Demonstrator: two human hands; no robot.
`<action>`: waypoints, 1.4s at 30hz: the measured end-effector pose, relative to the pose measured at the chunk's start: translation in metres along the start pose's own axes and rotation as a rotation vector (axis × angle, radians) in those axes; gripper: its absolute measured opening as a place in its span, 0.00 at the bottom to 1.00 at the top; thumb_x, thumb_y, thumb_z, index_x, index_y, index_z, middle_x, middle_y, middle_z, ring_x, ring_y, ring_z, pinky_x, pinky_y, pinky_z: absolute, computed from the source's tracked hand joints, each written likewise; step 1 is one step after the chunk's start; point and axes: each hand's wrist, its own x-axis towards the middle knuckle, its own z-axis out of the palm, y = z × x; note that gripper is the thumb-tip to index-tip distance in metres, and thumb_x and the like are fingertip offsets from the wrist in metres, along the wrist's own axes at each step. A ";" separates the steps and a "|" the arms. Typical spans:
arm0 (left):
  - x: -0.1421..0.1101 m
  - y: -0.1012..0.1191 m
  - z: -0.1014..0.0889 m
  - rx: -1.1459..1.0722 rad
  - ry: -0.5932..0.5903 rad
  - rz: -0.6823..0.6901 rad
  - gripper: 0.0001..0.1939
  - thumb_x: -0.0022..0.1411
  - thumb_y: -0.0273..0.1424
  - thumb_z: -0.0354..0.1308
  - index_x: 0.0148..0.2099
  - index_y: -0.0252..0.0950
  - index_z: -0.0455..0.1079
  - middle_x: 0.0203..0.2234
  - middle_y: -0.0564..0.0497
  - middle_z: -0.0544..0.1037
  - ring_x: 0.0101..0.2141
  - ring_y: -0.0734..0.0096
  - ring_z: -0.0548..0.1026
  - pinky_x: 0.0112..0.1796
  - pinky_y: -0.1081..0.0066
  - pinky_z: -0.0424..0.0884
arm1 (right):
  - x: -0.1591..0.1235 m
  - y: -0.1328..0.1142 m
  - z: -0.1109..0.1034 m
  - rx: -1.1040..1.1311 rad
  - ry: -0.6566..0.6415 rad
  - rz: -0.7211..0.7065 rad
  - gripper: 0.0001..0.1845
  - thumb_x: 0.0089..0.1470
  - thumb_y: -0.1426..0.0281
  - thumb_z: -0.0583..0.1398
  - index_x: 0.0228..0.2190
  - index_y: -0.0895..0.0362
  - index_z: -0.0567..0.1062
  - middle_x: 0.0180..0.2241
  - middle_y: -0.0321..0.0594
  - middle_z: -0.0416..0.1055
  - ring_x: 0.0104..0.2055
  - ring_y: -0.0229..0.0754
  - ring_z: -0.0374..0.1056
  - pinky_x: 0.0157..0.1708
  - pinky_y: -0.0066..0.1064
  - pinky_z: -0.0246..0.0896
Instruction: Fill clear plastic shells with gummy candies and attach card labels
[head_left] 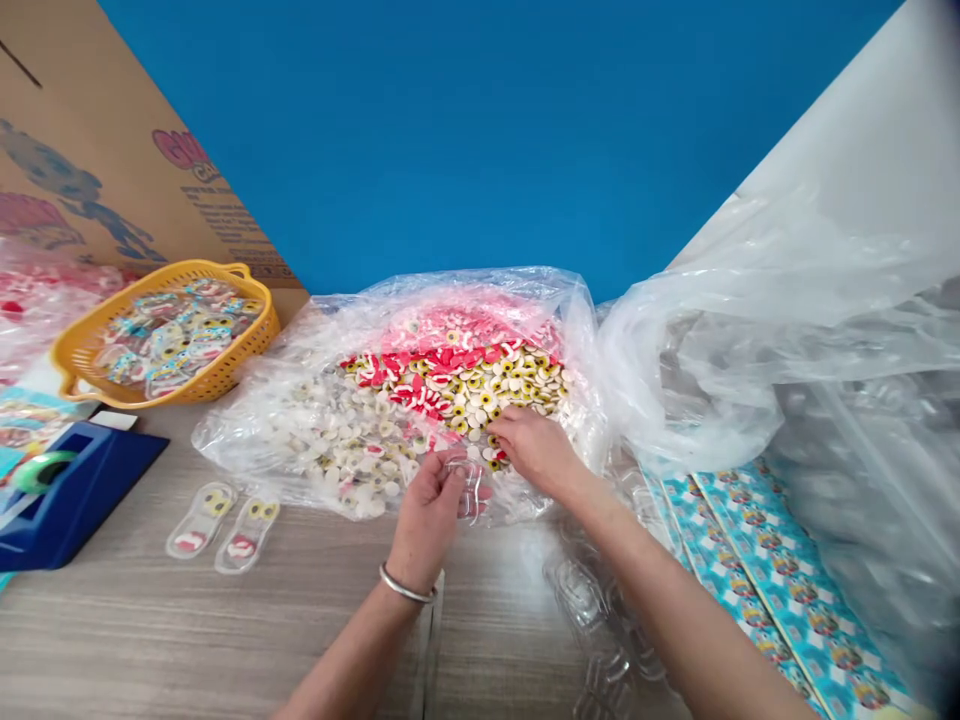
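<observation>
My left hand (429, 510), with a silver bangle on the wrist, is closed on an empty clear plastic blister tray (470, 488) just in front of the candy bag. My right hand (532, 448) reaches into the open clear plastic bag (300, 420), its fingers curled down among the gummy candies (457, 380), which are white, yellow-centred and red. What the right fingers hold, if anything, is hidden. Two filled blister trays (223, 525) lie flat on the wooden table (225, 640) to the left.
A yellow basket (75, 350) of packed candy packs stands at the back left, before a cardboard box (90, 170). A blue tape dispenser (64, 490) sits at the left edge. Empty clear trays (600, 620), printed backing cards (772, 580) and a large plastic bag (825, 350) fill the right.
</observation>
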 end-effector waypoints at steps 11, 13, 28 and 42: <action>0.002 0.010 0.000 -0.125 -0.023 -0.063 0.24 0.52 0.40 0.66 0.49 0.37 0.67 0.42 0.46 0.79 0.33 0.63 0.80 0.35 0.64 0.74 | 0.009 0.014 0.005 -0.067 -0.042 -0.200 0.07 0.60 0.74 0.57 0.37 0.53 0.76 0.37 0.39 0.72 0.37 0.41 0.68 0.32 0.28 0.55; 0.003 0.011 -0.001 -0.147 -0.049 -0.071 0.23 0.51 0.36 0.67 0.48 0.36 0.67 0.44 0.45 0.79 0.35 0.62 0.80 0.37 0.64 0.74 | 0.006 0.012 0.000 0.051 0.033 -0.146 0.08 0.60 0.75 0.57 0.37 0.54 0.76 0.36 0.39 0.72 0.39 0.41 0.69 0.36 0.28 0.57; 0.003 0.003 0.012 -0.118 -0.142 0.062 0.15 0.56 0.28 0.58 0.46 0.38 0.72 0.41 0.49 0.79 0.40 0.66 0.75 0.39 0.71 0.70 | -0.027 -0.047 0.006 0.463 0.263 0.059 0.05 0.61 0.74 0.57 0.38 0.55 0.73 0.37 0.40 0.72 0.40 0.42 0.69 0.41 0.32 0.64; 0.002 0.003 0.007 -0.200 0.021 0.006 0.17 0.55 0.36 0.63 0.46 0.36 0.70 0.40 0.47 0.78 0.34 0.66 0.78 0.33 0.68 0.73 | -0.038 -0.007 -0.001 0.359 0.260 0.209 0.11 0.60 0.74 0.55 0.39 0.54 0.77 0.39 0.40 0.75 0.43 0.43 0.70 0.44 0.34 0.64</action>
